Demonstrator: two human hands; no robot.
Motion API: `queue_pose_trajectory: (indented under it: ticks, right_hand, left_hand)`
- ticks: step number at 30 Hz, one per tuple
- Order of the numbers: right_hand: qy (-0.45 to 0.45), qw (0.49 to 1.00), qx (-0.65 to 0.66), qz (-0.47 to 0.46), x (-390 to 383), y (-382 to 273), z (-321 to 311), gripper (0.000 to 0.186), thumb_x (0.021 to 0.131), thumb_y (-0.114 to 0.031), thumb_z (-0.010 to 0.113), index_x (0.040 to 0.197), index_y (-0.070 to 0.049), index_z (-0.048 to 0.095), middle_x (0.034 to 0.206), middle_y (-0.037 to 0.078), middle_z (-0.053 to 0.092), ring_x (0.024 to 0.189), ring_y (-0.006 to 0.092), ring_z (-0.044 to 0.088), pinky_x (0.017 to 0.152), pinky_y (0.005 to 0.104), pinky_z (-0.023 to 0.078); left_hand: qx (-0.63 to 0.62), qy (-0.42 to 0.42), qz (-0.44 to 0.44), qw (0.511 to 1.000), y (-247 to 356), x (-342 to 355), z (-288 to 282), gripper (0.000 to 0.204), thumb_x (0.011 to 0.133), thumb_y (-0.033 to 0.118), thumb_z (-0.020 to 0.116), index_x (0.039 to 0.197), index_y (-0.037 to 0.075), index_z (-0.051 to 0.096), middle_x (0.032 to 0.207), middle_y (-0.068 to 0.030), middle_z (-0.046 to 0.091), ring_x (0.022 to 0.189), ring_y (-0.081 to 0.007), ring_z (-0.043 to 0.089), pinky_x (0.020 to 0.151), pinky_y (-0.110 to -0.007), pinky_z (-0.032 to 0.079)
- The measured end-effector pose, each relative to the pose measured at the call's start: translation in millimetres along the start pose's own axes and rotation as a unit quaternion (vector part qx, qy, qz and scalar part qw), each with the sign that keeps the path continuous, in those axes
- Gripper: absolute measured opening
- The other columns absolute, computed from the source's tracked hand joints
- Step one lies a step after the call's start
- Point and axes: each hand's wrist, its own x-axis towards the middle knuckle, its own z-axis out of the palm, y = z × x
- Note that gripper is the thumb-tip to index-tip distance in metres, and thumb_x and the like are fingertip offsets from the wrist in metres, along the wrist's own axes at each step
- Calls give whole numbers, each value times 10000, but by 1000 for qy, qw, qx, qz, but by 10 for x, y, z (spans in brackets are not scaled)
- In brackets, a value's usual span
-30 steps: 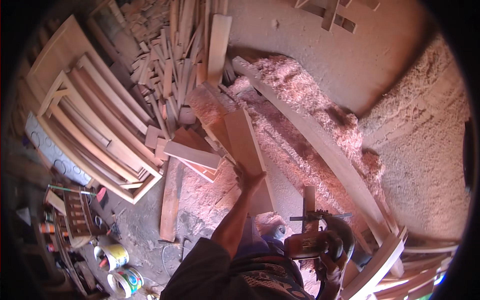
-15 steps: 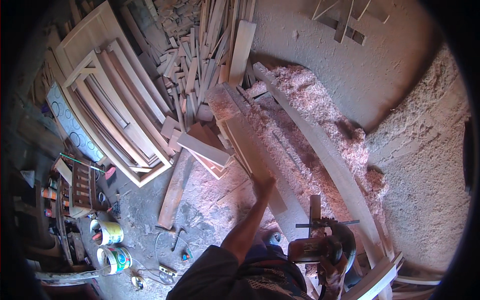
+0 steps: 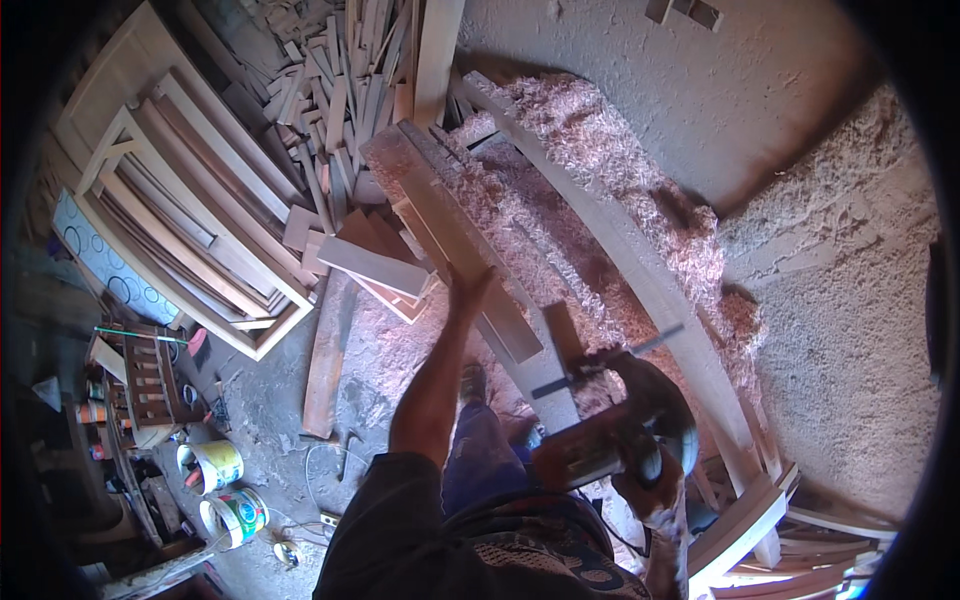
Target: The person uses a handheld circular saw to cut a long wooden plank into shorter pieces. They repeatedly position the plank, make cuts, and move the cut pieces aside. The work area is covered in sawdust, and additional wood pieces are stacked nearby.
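Left hand (image 3: 470,287) grasps a rectangular board (image 3: 512,328) lying along a long, dusty plank (image 3: 393,152), mid-scene, with wood shavings (image 3: 555,120) to its far right. Right hand (image 3: 650,488) is wrapped around the handle of a circular saw (image 3: 585,447), just near-right of the board's near end; can't tell whether the saw touches the plank.

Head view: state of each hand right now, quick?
Left hand: closed on the wooden board, fingers partly hidden.
Right hand: closed, holding the power tool.
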Motion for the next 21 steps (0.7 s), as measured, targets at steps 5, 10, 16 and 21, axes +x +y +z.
queue_pose_trajectory:
  ticks: [5, 10, 16, 21]
  right_hand:
    - [-22, 995, 89, 25, 292, -171, 219, 529, 815, -168, 834, 1276, 11, 647, 1069, 199, 753, 956, 271, 757, 794, 400, 605]
    - [-80, 980, 134, 123, 584, -387, 557, 591, 838, -216, 837, 1344, -5, 619, 1056, 203, 769, 1002, 306, 762, 842, 407, 605]
    - [-116, 968, 141, 175, 759, -408, 784, 579, 870, -268, 803, 1377, -58, 617, 1057, 233, 759, 994, 339, 763, 839, 421, 603]
    - [-122, 961, 139, 204, 782, -437, 828, 588, 869, -304, 807, 1386, -95, 620, 1069, 228, 758, 1008, 352, 759, 847, 432, 600]
  left_hand:
    - [24, -15, 130, 991, 368, -36, -602, 658, 1011, 262, 579, 1559, -29, 358, 1581, -301, 401, 1483, -448, 372, 1224, -444, 318]
    - [422, -209, 395, 789, 1084, -185, -1330, 771, 860, 94, 622, 1590, 77, 374, 1652, -207, 335, 1550, -359, 292, 1252, -482, 271]
    - [497, -367, 474, 627, 845, -123, -1005, 1020, 743, 439, 851, 1568, 65, 384, 1653, -194, 319, 1548, -419, 250, 1261, -546, 241]
    - [476, -296, 569, 602, 678, -23, -866, 995, 652, 469, 887, 1434, -18, 512, 1526, -215, 471, 1465, -381, 402, 1244, -458, 330]
